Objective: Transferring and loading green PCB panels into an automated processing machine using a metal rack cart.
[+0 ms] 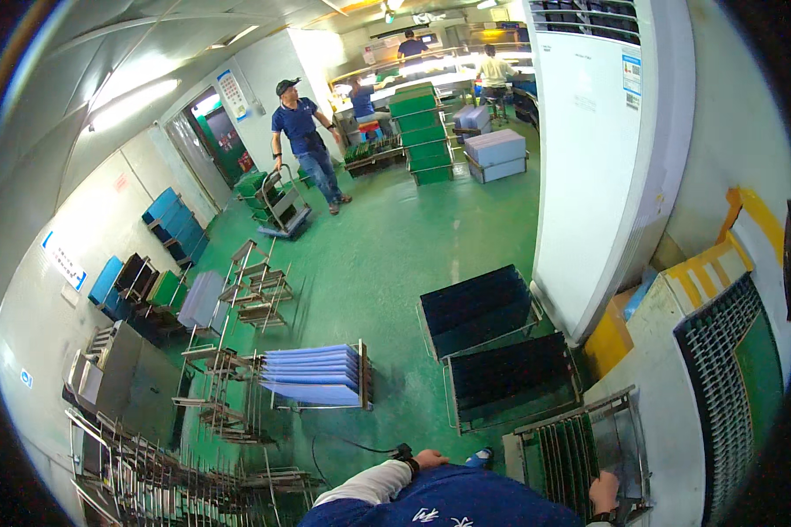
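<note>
At the lower right, a metal rack (634, 439) holds several thin dark panels (571, 457) standing on edge. My right hand (604, 492) is at the near right end of these panels, its fingers curled in. Whether a panel edge or the rack is in its grip is too small to tell. My left hand (431, 458) is close in front of my body, past a dark wrist band (404, 457). Part of its fingers is hidden, and no held thing shows there.
Two racks of black panels (479, 309) stand ahead on the green floor. To their left is a rack of blue-violet panels (312, 373). Bare metal racks (211, 474) crowd the lower left. Farther off, a person (299, 132) holds a trolley (281, 211). A tall white cabinet (580, 193) rises right.
</note>
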Demonstrator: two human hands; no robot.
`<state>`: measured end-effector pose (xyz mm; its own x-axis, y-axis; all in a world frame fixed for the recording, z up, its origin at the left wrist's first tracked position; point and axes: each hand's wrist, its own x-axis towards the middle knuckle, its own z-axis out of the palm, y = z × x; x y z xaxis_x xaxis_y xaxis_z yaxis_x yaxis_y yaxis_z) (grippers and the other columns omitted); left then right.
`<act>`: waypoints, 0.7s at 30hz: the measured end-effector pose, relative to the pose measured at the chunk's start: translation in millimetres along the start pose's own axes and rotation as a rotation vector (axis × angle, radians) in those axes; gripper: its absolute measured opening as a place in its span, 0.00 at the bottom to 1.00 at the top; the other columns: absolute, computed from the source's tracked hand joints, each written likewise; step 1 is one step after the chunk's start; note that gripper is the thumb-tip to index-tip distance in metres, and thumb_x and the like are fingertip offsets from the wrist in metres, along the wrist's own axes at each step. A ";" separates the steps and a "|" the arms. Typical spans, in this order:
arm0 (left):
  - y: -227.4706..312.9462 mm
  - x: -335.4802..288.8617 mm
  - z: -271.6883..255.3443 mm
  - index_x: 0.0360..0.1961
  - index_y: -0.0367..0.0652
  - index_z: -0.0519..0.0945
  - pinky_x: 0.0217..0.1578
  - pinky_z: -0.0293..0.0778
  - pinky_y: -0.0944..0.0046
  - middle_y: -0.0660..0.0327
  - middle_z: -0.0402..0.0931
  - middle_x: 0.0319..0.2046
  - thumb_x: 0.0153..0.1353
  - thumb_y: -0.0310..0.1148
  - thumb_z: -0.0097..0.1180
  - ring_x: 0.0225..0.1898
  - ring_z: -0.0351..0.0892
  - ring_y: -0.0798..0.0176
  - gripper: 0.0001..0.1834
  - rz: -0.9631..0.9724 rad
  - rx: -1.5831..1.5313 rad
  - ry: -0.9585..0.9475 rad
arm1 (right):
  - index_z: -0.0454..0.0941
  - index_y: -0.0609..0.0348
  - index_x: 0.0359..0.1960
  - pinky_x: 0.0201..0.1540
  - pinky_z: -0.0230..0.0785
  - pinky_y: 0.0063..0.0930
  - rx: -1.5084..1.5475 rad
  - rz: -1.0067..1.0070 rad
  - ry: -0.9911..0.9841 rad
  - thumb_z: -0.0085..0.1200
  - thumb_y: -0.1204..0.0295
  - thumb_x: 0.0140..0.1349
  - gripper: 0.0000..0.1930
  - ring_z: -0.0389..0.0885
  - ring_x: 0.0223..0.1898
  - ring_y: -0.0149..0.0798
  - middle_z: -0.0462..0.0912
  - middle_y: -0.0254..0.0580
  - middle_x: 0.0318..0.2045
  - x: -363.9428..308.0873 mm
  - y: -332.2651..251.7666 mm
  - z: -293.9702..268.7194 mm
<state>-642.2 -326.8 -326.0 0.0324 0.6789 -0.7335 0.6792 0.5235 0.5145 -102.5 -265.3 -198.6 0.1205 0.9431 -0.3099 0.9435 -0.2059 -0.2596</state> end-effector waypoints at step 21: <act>18.0 15.1 2.8 0.42 0.43 0.82 0.46 0.71 0.56 0.51 0.80 0.41 0.52 0.64 0.49 0.43 0.79 0.51 0.34 0.054 0.028 -0.016 | 0.74 0.68 0.23 0.31 0.66 0.44 -0.093 -0.035 0.150 0.60 0.70 0.51 0.12 0.75 0.27 0.56 0.75 0.57 0.22 -63.8 -64.5 -126.2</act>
<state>-627.4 -308.6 -329.2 0.0811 0.6969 -0.7126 0.6963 0.4719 0.5408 -132.1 -279.3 -46.6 0.1248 0.9792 -0.1603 0.9716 -0.1533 -0.1800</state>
